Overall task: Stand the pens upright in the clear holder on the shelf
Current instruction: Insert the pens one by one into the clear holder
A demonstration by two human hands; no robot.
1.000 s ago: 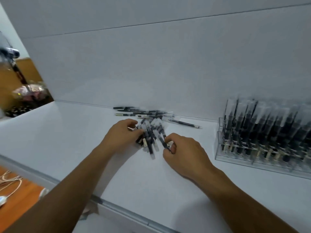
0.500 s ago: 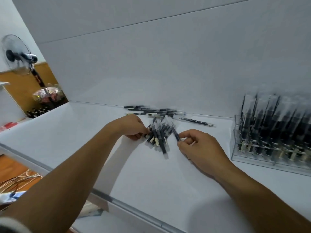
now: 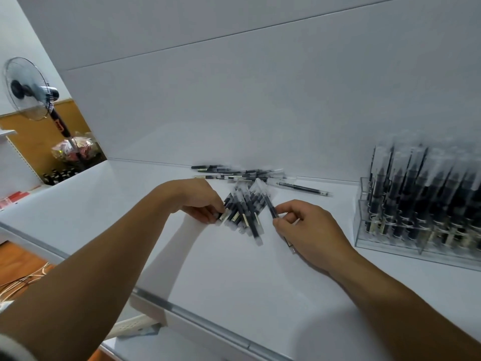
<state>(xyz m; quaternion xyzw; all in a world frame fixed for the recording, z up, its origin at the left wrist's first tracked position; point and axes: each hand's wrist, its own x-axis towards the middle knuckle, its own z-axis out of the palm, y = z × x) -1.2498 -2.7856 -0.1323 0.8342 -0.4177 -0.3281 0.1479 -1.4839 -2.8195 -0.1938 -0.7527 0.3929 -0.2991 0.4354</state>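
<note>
- Head view: the left hand (image 3: pixel 200 201) has its fingers curled round the near ends of a fanned bunch of pens (image 3: pixel 244 209), which rests on the shelf (image 3: pixel 234 282).
- The right hand (image 3: pixel 309 230) pinches a single pen (image 3: pixel 269 205) between thumb and forefinger at the right edge of the fan. The pen is tilted and not yet clear of the bunch.
- More loose pens (image 3: pixel 234 174) lie flat against the back wall (image 3: pixel 260 100) behind the bunch, with a lone pen (image 3: pixel 302 188) off to their right.
- The clear holder (image 3: pixel 385 242) sits at the right of the shelf, well apart from the bunch. It is already packed with standing pens (image 3: pixel 416 204), and free slots are too blurred to make out.
- Handling, as a judgement: the pens are light, stiff and smooth, so they likely roll and slide against each other. Pinch at mid-barrel and keep the caps on.
- The holder looks like hard plastic and light, so it may shift if a pen is jammed in.
- Room: there is open shelf between the right hand and the holder, making a straight sweep right. The shelf's front edge (image 3: pixel 197 316) is near the forearms, so a dropped pen could roll off.
- A fan (image 3: pixel 28 89) stands far left, out of the way.
</note>
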